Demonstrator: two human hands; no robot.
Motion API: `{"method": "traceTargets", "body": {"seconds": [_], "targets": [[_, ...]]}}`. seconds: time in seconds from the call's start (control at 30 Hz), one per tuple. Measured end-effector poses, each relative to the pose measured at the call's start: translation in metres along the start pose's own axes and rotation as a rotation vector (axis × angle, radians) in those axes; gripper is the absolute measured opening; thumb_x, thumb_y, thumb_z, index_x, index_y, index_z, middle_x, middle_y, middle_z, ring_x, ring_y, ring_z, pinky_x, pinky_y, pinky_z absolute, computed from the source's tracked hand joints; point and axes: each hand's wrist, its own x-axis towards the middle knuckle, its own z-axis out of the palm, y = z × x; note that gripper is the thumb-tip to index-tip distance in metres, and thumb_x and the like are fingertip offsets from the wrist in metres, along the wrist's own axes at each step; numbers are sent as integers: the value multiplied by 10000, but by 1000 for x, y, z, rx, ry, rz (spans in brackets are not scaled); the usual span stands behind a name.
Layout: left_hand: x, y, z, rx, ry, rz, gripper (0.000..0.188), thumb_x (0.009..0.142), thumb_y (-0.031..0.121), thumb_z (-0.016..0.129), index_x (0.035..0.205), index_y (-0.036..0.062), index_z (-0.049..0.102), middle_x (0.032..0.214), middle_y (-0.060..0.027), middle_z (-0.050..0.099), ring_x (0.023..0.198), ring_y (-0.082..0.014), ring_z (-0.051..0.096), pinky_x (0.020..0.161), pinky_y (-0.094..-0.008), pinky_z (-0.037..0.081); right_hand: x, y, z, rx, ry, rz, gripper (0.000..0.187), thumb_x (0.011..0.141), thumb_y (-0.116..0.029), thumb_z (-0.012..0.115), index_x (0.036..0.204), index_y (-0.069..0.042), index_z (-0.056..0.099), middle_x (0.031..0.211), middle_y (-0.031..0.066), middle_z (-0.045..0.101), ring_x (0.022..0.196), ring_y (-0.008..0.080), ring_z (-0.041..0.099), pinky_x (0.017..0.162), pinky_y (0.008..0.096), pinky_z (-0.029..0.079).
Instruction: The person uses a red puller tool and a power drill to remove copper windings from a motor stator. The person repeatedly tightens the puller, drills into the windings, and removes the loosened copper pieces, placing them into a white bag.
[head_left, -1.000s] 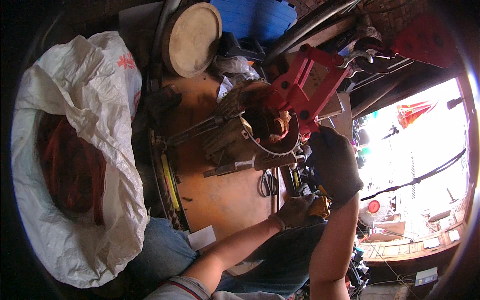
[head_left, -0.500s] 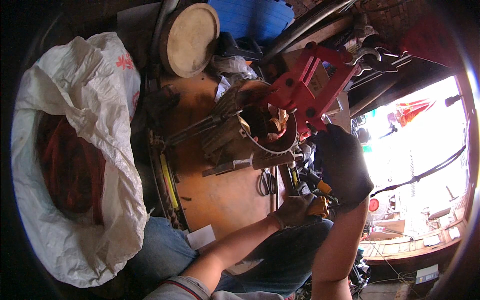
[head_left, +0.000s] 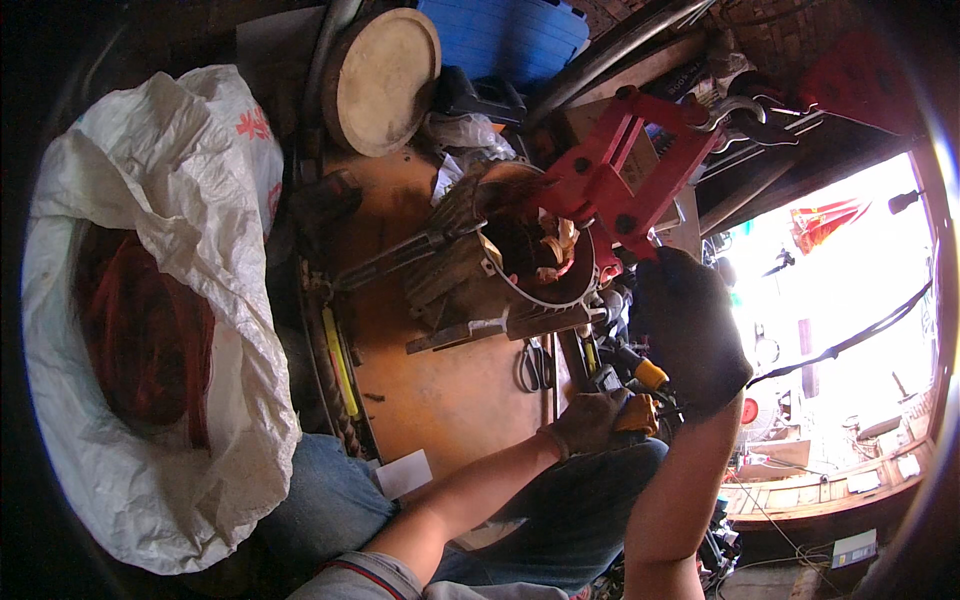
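Observation:
My right hand (head_left: 695,330), in a dark glove, is closed at the lower end of a red lifting clamp (head_left: 630,190). A metal hook (head_left: 735,108) joins the clamp's upper end. Beside the clamp's lower arms lies a finned motor housing (head_left: 455,275), tilted, its round open end facing me; copper-coloured and reddish scraps (head_left: 560,245) show inside. Lower down, my gloved left hand (head_left: 590,422) is closed round a yellow-and-black object (head_left: 637,412), whose kind I cannot make out. Shadow hides most of my right fingers.
A white woven sack (head_left: 255,400) holding reddish wire or netting (head_left: 150,340) stands at left. Black-handled scissors (head_left: 534,367) lie on the orange-brown board (head_left: 430,390). A round lid-like disc (head_left: 385,82) and a blue panel (head_left: 505,38) are at the back. A bright opening is at right.
My right hand and the clamp have shifted very slightly. The sack appears a touch further right as the view moves. Both hands keep their holds.

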Motion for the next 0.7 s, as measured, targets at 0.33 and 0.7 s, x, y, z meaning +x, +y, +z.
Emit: {"method": "traceTargets", "body": {"seconds": [0.33, 0.7], "targets": [[-1, 6, 8, 16, -4, 46, 787, 793, 630, 735, 1207, -9, 536, 1064, -258, 670, 919, -427, 700, 793, -489, 560, -17, -2, -32, -116, 68, -106, 127, 869, -114, 601, 928, -16, 656, 899, 177, 648, 813, 364, 695, 679, 445, 570], [-2, 0, 5, 43, 68, 61, 763, 815, 647, 715, 1173, -6, 547, 1002, -239, 678, 891, -424, 698, 764, -491, 555, -12, 12, -20, 76, 27, -46, 130, 961, -110, 587, 1039, -19, 638, 871, 116, 645, 705, 216, 666, 595, 337, 534]]}}
